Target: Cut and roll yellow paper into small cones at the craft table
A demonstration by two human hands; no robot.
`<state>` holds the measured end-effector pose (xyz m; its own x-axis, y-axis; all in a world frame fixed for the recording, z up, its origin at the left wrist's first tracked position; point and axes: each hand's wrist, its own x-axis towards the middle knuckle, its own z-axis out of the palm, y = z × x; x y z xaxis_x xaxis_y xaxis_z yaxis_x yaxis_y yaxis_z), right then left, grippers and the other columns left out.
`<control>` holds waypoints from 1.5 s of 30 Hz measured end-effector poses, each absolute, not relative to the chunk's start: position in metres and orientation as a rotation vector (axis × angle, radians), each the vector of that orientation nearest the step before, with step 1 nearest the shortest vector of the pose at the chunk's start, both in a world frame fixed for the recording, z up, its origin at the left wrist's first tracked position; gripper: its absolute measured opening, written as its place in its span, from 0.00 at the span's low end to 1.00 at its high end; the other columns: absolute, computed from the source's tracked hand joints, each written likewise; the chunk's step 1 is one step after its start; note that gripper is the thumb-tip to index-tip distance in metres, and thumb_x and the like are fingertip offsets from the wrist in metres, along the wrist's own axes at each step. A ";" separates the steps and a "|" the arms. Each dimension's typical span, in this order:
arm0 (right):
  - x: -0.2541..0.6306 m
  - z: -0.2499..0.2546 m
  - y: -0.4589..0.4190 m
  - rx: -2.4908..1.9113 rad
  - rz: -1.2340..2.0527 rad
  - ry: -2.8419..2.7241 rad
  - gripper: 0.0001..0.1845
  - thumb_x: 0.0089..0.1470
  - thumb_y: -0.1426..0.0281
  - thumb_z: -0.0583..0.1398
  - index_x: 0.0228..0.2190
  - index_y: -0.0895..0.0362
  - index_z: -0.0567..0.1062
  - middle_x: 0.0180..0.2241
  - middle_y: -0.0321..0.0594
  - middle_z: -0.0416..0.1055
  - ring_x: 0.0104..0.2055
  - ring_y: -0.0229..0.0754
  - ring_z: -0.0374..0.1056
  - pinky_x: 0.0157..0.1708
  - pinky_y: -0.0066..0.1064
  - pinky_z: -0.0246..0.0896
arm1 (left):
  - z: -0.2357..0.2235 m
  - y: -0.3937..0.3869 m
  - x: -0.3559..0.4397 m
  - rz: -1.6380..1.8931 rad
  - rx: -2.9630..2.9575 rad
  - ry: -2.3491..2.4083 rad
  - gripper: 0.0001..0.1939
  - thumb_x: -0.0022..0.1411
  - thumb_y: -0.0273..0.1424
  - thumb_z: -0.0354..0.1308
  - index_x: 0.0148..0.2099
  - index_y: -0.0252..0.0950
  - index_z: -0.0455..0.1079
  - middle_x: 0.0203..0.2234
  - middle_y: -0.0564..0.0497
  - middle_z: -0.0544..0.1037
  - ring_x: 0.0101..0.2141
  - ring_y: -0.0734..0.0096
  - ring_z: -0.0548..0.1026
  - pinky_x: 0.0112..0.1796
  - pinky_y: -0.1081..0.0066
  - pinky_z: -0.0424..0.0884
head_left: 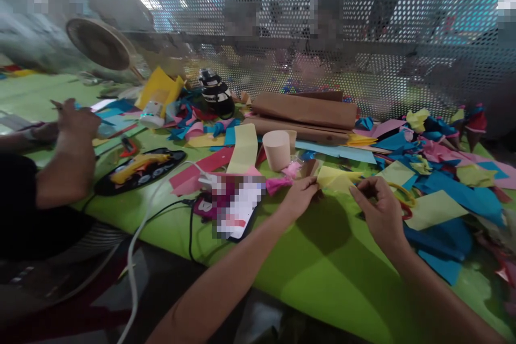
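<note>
Between my two hands is a small piece of yellow paper, above the green tabletop. My left hand has its fingers closed at the paper's left edge. With thumb and forefinger, my right hand pinches the right corner. Just behind my right hand show yellow and red loop handles, like those of scissors; their blades are hidden. A cream paper cup stands beyond my left hand, and a bright pink paper piece lies left of that hand.
A phone and white cable lie to the left. Coloured paper covers the right side. Brown cardboard lies before a perforated metal screen. Another person's arm works at the far left, near a black tray.
</note>
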<state>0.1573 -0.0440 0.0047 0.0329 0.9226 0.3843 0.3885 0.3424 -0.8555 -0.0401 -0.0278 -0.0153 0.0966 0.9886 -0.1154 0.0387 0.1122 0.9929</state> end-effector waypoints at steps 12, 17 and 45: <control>0.152 -0.005 -0.043 -1.256 0.544 -1.601 0.09 0.57 0.65 0.63 0.30 0.54 0.68 0.28 0.33 0.67 0.30 0.39 0.63 0.32 0.31 0.59 | -0.013 -0.036 -0.035 0.994 1.116 1.066 0.10 0.62 0.34 0.58 0.40 0.34 0.77 0.32 0.47 0.81 0.33 0.67 0.77 0.40 0.67 0.71; 0.153 -0.008 -0.041 -1.294 0.562 -1.585 0.10 0.57 0.64 0.63 0.30 0.54 0.68 0.28 0.33 0.68 0.31 0.39 0.64 0.33 0.32 0.59 | -0.011 -0.040 -0.036 0.969 1.228 1.176 0.15 0.63 0.40 0.59 0.46 0.36 0.77 0.42 0.45 0.81 0.43 0.61 0.75 0.46 0.64 0.69; 0.156 -0.006 -0.034 -1.158 0.524 -1.655 0.05 0.57 0.66 0.63 0.36 0.52 0.73 0.38 0.41 0.69 0.42 0.46 0.66 0.40 0.39 0.62 | -0.007 -0.042 -0.033 0.899 1.756 1.214 0.18 0.71 0.38 0.47 0.30 0.36 0.66 0.26 0.52 0.69 0.30 0.69 0.67 0.32 0.71 0.59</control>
<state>0.1563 -0.0340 -0.0058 -0.0336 0.8756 0.4819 0.4387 0.4461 -0.7801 -0.0331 -0.0417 -0.0068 0.2864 0.9519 0.1086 0.3814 -0.2173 0.8985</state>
